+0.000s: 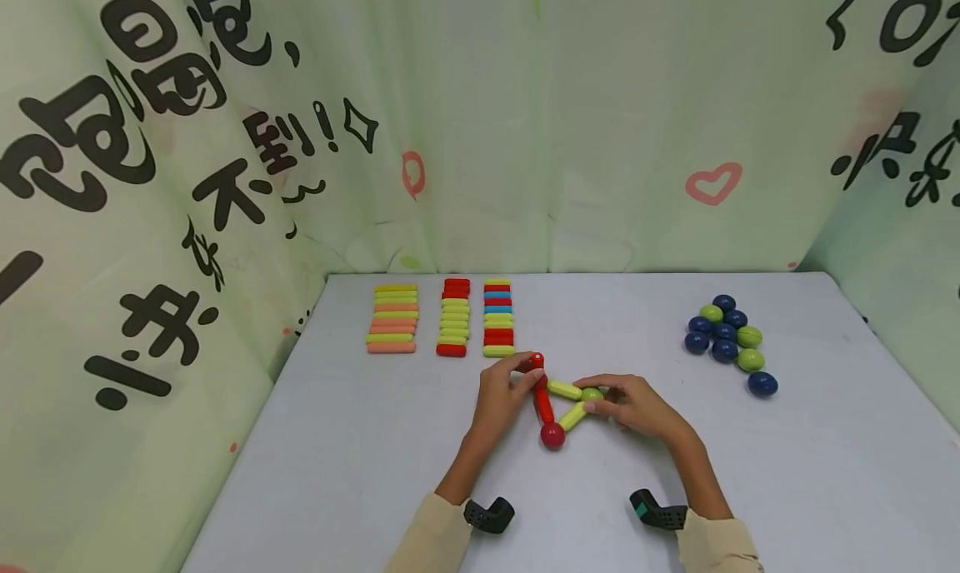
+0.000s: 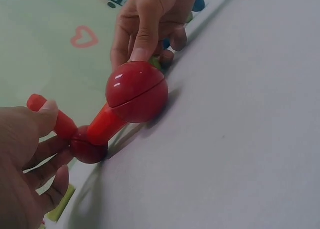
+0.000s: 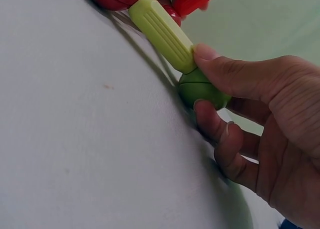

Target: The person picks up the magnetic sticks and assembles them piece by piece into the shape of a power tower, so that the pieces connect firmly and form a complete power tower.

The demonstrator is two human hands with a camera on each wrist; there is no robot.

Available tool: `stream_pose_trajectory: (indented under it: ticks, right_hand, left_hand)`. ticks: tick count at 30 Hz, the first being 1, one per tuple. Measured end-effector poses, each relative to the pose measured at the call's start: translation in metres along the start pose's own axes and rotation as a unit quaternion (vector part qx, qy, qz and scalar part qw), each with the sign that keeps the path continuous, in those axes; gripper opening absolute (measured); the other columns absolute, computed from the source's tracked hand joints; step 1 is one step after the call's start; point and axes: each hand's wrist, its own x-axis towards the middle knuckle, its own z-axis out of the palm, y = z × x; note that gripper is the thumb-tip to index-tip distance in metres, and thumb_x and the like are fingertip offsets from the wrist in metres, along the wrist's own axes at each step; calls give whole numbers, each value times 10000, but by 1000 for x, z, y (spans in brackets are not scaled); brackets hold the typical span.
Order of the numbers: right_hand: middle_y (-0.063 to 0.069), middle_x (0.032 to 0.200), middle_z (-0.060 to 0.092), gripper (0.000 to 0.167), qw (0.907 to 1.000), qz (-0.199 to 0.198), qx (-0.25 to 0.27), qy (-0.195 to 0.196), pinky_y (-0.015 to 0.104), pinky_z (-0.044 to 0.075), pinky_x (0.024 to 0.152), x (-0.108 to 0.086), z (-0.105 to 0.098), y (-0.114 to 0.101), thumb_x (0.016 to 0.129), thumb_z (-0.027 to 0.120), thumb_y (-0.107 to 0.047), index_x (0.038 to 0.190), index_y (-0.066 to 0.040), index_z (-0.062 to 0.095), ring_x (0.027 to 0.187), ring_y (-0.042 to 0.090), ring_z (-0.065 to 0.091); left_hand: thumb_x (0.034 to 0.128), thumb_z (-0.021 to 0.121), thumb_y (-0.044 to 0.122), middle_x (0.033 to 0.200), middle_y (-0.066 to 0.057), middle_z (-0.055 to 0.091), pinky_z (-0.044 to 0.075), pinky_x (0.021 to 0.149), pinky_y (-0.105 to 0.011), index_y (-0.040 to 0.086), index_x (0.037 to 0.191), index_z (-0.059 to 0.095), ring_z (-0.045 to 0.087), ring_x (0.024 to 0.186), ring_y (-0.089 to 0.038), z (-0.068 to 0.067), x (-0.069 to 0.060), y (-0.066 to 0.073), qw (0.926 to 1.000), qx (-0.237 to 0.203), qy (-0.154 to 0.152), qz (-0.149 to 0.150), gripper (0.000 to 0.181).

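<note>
A triangle of sticks and balls lies on the table between both hands. Its near corner is a red ball (image 1: 552,435), joined by a red stick (image 2: 107,125) to a second red ball (image 2: 89,150) at the far left corner. Yellow-green sticks (image 3: 162,35) run to the green ball (image 1: 592,395) at the right corner. My left hand (image 1: 498,396) pinches an upright red stick (image 2: 65,124) standing on the far-left red ball. With thumb and fingers, my right hand (image 1: 636,404) grips the green ball; part of that ball is covered by the fingers.
At the back left lie three stacked columns of sticks: a yellow and orange one (image 1: 393,319), a red and yellow-green one (image 1: 454,316), and a mixed one with blue (image 1: 498,309). Several dark blue and green balls (image 1: 724,331) cluster at the back right. A printed curtain (image 1: 600,140) stands behind the table.
</note>
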Motion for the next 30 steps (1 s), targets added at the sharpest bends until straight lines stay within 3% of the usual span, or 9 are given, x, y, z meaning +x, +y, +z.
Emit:
stream_pose_trajectory:
  ticks: [6,10,12,14,16,19,23,30]
  right_hand:
    - [66,999,612,375,10000,-45,20,67,213,426,523,1,1,2,849,756,-220,1197,-113,668,713,115,485]
    - [78,982,602,378,9997,127,201,91,221,431,499,1,3,2,839,767,-217,1187,-111,662,655,119,485]
    - [83,992,602,380,9993,213,250,158,223,434,500,1,3,3,835,772,-220,1183,-115,660,649,122,484]
    - [88,1009,608,385,9991,230,252,247,224,434,502,1,3,3,831,776,-221,1181,-113,656,653,123,482]
    - [87,1040,620,388,9989,191,193,377,218,432,522,0,4,4,826,782,-223,1175,-111,655,680,119,480]
    - [87,1067,638,397,9984,146,91,546,209,413,552,0,5,4,821,788,-233,1171,-109,649,692,104,469]
    - [116,1079,652,426,9975,193,-51,683,208,392,552,2,5,4,827,782,-247,1195,-97,627,665,96,454]
    - [135,1075,625,486,9963,399,-163,748,211,385,528,3,4,2,842,765,-240,1259,-77,576,642,113,444]
  left_hand:
    - [916,677,319,1110,-6,692,532,743,-163,160,1263,649,622,1026,-152,-4,2,-1,10000,84,10,-47,383]
    - [911,690,303,1060,0,682,538,750,-196,144,1161,684,620,973,-145,-22,5,-9,9974,503,469,-220,297]
    - [913,697,232,1031,-25,669,548,765,-248,125,1098,702,612,948,-168,-33,8,-15,9909,951,905,-281,214]
    - [899,711,165,1047,-54,638,558,789,-289,119,1081,711,593,971,-197,-43,10,-23,9796,1516,1267,-377,188]
    - [879,722,104,1082,-97,615,567,804,-333,102,1097,717,584,1000,-240,-51,11,-30,9675,2047,1433,-380,218]
    - [868,722,64,1161,-122,581,579,797,-349,100,1153,711,568,1046,-274,-58,11,-37,9568,2572,1309,-359,287]
    - [866,717,44,1196,-126,565,585,765,-358,104,1189,699,565,1027,-284,-63,10,-39,9522,2872,992,-311,329]
    - [873,707,32,1120,-144,560,560,698,-303,49,1209,678,550,928,-254,-66,12,-41,9323,3482,969,-111,337]
